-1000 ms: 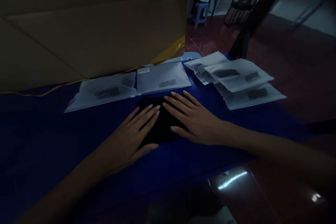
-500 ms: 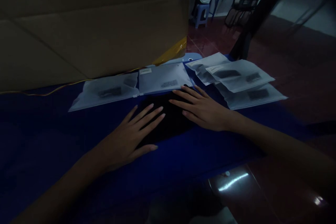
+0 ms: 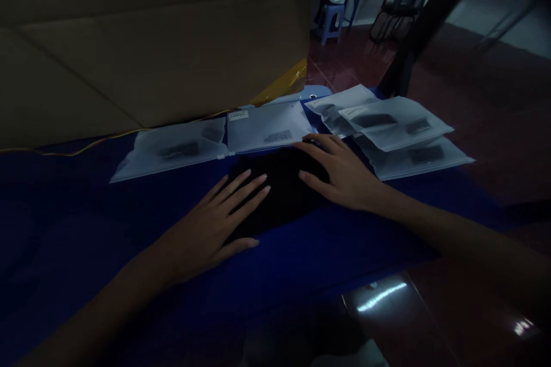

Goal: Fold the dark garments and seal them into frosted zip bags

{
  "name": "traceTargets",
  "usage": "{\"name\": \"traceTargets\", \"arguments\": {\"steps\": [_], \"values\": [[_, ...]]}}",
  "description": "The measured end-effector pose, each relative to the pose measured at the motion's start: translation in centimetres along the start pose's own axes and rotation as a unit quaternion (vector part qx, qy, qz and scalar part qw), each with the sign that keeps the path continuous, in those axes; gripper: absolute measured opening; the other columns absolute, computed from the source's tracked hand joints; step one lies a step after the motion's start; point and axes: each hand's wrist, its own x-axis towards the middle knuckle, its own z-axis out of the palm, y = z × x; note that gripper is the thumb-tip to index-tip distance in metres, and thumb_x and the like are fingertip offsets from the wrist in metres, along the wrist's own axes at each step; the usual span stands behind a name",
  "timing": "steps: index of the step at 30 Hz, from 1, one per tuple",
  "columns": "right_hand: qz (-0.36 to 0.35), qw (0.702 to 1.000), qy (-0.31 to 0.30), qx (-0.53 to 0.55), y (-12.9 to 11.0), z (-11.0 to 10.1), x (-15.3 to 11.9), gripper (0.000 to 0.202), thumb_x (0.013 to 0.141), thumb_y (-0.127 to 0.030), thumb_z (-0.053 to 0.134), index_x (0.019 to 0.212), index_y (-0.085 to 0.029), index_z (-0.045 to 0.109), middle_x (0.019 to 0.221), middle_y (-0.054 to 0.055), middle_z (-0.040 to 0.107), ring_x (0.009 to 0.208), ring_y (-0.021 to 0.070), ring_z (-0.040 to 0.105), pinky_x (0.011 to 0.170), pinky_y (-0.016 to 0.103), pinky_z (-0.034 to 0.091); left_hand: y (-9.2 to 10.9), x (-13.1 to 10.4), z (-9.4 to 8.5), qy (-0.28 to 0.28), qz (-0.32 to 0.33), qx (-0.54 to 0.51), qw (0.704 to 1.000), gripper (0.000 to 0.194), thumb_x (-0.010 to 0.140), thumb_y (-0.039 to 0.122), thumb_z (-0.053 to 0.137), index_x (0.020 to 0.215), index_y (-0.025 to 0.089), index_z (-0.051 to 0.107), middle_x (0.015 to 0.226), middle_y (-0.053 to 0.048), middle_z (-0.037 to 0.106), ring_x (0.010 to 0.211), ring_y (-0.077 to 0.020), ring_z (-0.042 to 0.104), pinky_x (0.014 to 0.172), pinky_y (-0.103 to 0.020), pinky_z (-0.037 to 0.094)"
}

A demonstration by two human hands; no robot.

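Note:
A black piece, seemingly of cloth (image 3: 279, 195), lies flat on the blue-covered table (image 3: 275, 258); its details are lost in the dark. My left hand (image 3: 219, 221) rests on its left part with the fingers spread. On the right end of the black piece is my right hand (image 3: 344, 175), fingers apart and slightly bent at its far right edge. Just behind the black piece lie a white zip bag (image 3: 269, 124) with a label and, to its left, a frosted zip bag (image 3: 172, 149) with something dark inside.
Several more frosted bags (image 3: 400, 123) overlap at the table's right end. A big cardboard box (image 3: 163, 63) stands along the back, with a thin yellow cord (image 3: 92, 144) at its foot. Beyond are a dark post (image 3: 424, 28), a person on a blue stool (image 3: 331, 20) and a black chair (image 3: 402, 3).
My right hand has shifted slightly to the right and back over the black piece, its fingers now more bent. My left hand has stayed in place.

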Motion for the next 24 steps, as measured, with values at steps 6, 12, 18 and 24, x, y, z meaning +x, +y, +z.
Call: {"name": "traceTargets", "arguments": {"steps": [6, 12, 18, 24], "values": [[0.111, 0.987, -0.009, -0.117, -0.7, -0.8, 0.1, 0.072, 0.101, -0.061, 0.052, 0.158, -0.016, 0.048, 0.122, 0.020, 0.072, 0.114, 0.0421, 0.068, 0.096, 0.061, 0.055, 0.5, 0.0, -0.3, 0.011, -0.010, -0.012, 1.000, 0.082, 0.108, 0.064, 0.044, 0.173, 0.029, 0.006, 0.178, -0.012, 0.023, 0.163, -0.0377, 0.024, 0.128, -0.066, 0.032], [0.108, 0.993, 0.029, -0.027, -1.8, -0.7, 0.0, 0.065, 0.094, -0.033, 0.062, 0.156, -0.022, 0.047, 0.134, 0.011, 0.072, 0.106, 0.0303, 0.074, 0.087, 0.044, 0.061, 0.8, -0.1, -0.2, 0.020, -0.017, -0.020, 0.999, 0.078, 0.109, 0.060, 0.045, 0.172, 0.028, 0.014, 0.173, -0.017, 0.031, 0.161, -0.0403, 0.028, 0.126, -0.068, 0.034], [0.082, 0.989, 0.111, -0.058, -2.2, -0.7, -0.4, 0.065, 0.092, -0.020, 0.063, 0.155, -0.025, 0.048, 0.125, 0.008, 0.070, 0.098, 0.0280, 0.074, 0.072, 0.039, 0.062, 0.9, 0.1, -0.6, 0.004, 0.007, -0.035, 0.999, 0.085, 0.108, 0.063, 0.047, 0.173, 0.028, 0.004, 0.173, -0.015, 0.034, 0.161, -0.0371, 0.029, 0.129, -0.070, 0.024], [-0.075, 0.972, 0.196, 0.107, -3.0, -0.6, -0.7, 0.056, 0.094, -0.024, 0.070, 0.147, -0.023, 0.053, 0.121, 0.007, 0.073, 0.100, 0.0219, 0.074, 0.083, 0.035, 0.065, 1.0, 0.2, -0.3, 0.012, 0.013, -0.041, 0.999, 0.084, 0.107, 0.063, 0.049, 0.172, 0.028, 0.010, 0.175, -0.012, 0.031, 0.162, -0.0361, 0.027, 0.131, -0.068, 0.019]]}}
